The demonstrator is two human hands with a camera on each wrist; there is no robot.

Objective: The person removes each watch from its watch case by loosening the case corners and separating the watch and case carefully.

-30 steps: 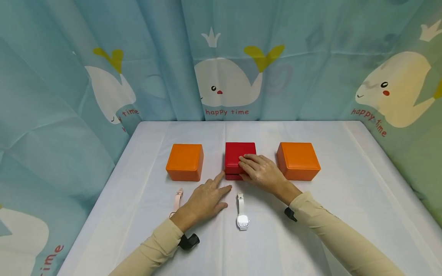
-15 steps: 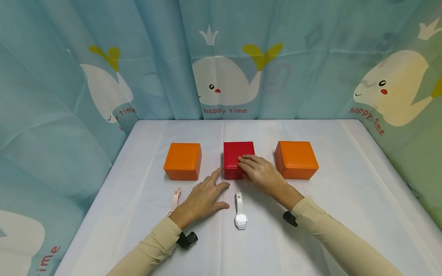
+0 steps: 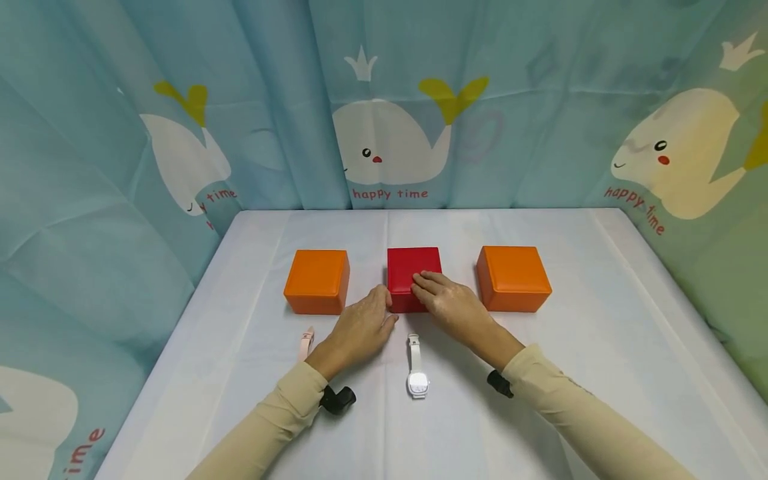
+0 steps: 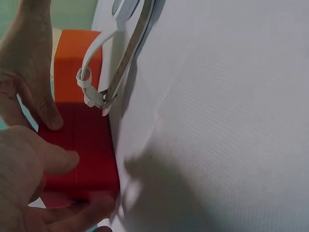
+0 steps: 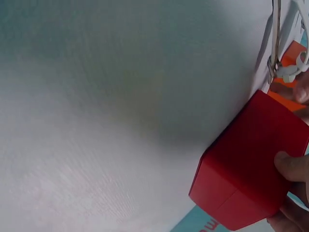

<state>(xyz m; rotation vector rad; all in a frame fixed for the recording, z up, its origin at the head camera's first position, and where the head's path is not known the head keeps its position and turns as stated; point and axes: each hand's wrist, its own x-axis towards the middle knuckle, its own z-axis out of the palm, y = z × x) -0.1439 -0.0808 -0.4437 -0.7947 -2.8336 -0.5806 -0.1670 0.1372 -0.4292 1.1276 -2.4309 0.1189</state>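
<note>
Head view showed that your left hand (image 3: 360, 328) had closed in on the red box (image 3: 414, 267): a second before, it lay flat on the tabletop (image 3: 600, 347) with only the forefinger stretched toward the box, and at this moment its fingertips were against the box's left near corner. Your right hand (image 3: 453, 303) had stayed where it was, fingers laid over the lid's near right part. The lid, which had stood slightly ajar with a seam showing a second earlier, now sat flush, so the box looked closed.

Left wrist view showed your thumb and fingers curled against the red side, so I judged that hand to be gripping the box; the right wrist view showed fingertips curled round the box's edge as well. You therefore had the box between both hands, in the middle of the row, with one orange box (image 3: 317, 280) to its left and another orange box (image 3: 513, 277) to its right. The white watch (image 3: 417, 367) and the pink watch (image 3: 307, 343) lay untouched near your wrists.
</note>
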